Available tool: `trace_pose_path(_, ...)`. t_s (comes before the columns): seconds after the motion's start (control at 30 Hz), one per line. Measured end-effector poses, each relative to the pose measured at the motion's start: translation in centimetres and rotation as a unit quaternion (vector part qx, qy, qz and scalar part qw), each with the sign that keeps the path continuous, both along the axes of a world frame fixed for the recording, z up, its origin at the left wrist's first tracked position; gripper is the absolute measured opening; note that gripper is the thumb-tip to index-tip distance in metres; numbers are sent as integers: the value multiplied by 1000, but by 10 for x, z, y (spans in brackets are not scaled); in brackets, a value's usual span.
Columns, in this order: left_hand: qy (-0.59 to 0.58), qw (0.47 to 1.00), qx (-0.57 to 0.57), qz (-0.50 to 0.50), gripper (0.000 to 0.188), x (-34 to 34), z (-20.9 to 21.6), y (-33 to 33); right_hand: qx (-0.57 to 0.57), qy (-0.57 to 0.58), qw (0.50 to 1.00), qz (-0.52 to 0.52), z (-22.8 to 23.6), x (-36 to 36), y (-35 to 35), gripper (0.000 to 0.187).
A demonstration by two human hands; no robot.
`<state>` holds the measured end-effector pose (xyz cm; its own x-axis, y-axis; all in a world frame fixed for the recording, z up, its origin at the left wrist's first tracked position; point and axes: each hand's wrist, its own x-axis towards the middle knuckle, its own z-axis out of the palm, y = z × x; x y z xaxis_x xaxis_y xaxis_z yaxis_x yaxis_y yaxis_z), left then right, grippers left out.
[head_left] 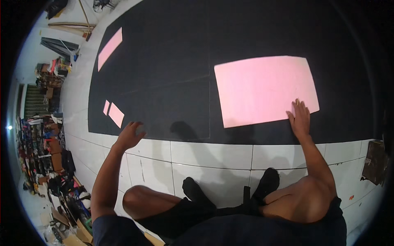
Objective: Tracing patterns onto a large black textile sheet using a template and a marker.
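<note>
Head view: right hand [301, 119] presses flat, fingers spread, on pink sheet's [264, 90] near corner; left hand [130, 134], fingers loosely curled, hovers over black mat [164, 61].

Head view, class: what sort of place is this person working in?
Probably a small workshop or storeroom floor. Pink sheets lie on a black mat over white tiles, and cluttered goods line the left side beside a staircase.

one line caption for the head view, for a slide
Seated person's right hand presses a large pink sheet on a black mat; left hand hovers.
</note>
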<state>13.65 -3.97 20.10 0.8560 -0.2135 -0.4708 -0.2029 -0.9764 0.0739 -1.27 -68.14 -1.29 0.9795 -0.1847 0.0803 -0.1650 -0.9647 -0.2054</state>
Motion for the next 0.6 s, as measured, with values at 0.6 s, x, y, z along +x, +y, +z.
trace_pose_path(0.6, 1, 968, -58, -244, 81, 20, -138, -185, 38, 58, 998, -9, 14, -81, 45, 57)
